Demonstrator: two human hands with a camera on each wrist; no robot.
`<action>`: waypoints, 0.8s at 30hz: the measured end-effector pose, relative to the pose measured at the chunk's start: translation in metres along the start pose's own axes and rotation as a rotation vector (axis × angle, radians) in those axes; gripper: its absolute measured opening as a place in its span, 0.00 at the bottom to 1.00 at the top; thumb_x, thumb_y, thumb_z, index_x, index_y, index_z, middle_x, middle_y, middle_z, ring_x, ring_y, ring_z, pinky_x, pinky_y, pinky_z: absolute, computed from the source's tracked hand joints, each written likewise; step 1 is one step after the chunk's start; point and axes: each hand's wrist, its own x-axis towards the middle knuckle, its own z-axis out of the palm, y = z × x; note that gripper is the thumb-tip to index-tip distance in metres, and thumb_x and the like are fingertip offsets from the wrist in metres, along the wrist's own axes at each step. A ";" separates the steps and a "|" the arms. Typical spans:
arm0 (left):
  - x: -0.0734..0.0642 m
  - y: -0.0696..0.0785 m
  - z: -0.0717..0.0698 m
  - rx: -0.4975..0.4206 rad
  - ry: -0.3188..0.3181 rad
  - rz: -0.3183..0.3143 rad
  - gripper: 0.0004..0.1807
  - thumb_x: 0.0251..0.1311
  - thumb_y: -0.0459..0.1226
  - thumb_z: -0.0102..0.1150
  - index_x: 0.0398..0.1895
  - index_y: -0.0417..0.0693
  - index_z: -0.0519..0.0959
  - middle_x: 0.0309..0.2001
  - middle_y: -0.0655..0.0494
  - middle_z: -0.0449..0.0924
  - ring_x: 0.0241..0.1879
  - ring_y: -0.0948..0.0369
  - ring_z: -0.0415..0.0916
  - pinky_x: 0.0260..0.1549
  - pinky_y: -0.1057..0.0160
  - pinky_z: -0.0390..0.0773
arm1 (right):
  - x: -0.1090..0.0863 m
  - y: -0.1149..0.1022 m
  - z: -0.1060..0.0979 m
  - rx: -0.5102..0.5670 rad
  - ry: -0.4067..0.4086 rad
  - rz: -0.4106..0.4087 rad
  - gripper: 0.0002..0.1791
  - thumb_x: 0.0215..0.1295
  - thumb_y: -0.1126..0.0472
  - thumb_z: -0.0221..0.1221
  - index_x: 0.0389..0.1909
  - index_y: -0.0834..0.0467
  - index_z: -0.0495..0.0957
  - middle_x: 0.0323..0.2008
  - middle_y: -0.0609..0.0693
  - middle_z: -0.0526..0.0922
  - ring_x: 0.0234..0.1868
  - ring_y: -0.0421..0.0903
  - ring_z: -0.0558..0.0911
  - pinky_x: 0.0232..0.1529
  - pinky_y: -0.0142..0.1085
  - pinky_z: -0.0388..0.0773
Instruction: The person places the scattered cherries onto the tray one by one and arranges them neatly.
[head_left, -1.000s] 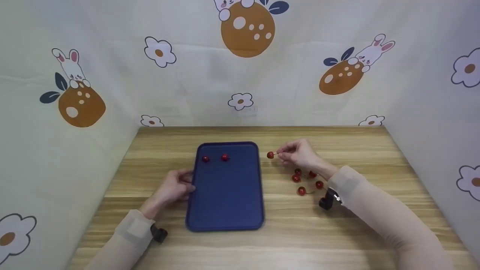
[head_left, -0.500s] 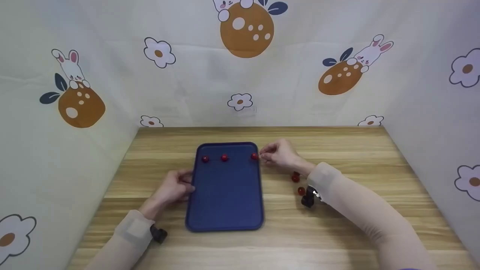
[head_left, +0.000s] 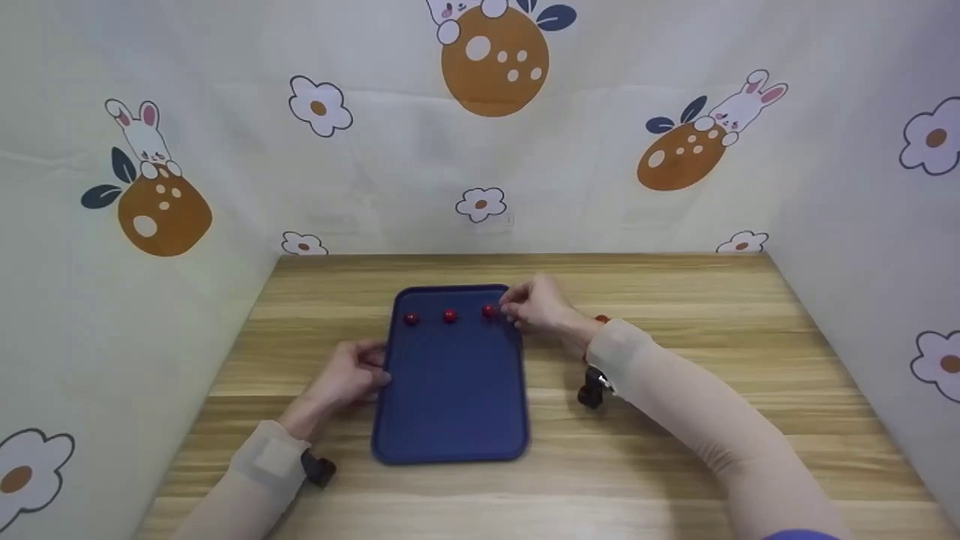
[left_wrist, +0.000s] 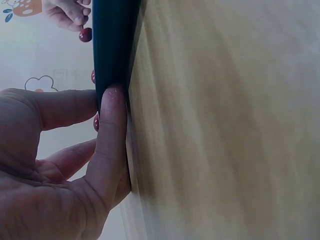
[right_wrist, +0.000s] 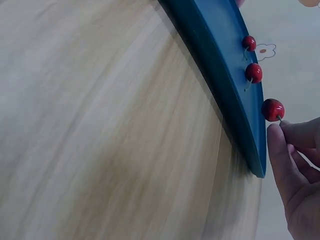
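Note:
A dark blue rectangular tray (head_left: 450, 405) lies on the wooden table. My left hand (head_left: 351, 376) holds its left edge, thumb at the rim and fingers against the side wall (left_wrist: 112, 55). Near the tray's far end sit two red cherries, one at the left (head_left: 411, 319) and another in the middle (head_left: 450, 316). My right hand (head_left: 538, 306) reaches over the right rim and pinches a third cherry (right_wrist: 273, 109) by its stem. That cherry hangs close over the tray, roughly in line with the other two.
One more cherry (head_left: 601, 319) peeks out behind my right wrist; my forearm and sleeve (head_left: 660, 375) hide the place of the others. Patterned cloth walls (head_left: 375, 172) enclose the table (head_left: 600, 480) at the back and both sides.
My right hand has moved left from beside the tray to over its right rim, carrying the cherry. My left hand and the tray have stayed put.

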 end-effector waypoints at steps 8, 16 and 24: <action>0.000 0.000 0.000 -0.001 0.004 -0.010 0.39 0.59 0.21 0.68 0.77 0.22 0.71 0.54 0.29 0.89 0.47 0.55 0.88 0.38 0.63 0.91 | 0.005 -0.005 0.010 -0.107 0.012 -0.018 0.06 0.72 0.72 0.70 0.44 0.66 0.94 0.26 0.53 0.90 0.22 0.38 0.83 0.22 0.26 0.82; 0.000 0.001 0.000 -0.010 -0.005 -0.021 0.40 0.59 0.21 0.67 0.78 0.23 0.71 0.54 0.30 0.89 0.46 0.56 0.88 0.37 0.64 0.91 | 0.009 -0.002 0.017 -0.379 0.055 -0.162 0.05 0.72 0.66 0.72 0.43 0.61 0.95 0.39 0.56 0.97 0.36 0.43 0.90 0.42 0.34 0.89; -0.001 0.002 -0.001 -0.020 -0.019 -0.056 0.41 0.61 0.21 0.67 0.80 0.26 0.69 0.52 0.34 0.89 0.43 0.59 0.88 0.32 0.65 0.90 | 0.011 0.002 0.018 -0.537 0.069 -0.269 0.07 0.70 0.65 0.71 0.44 0.61 0.96 0.47 0.57 0.96 0.55 0.57 0.92 0.64 0.51 0.89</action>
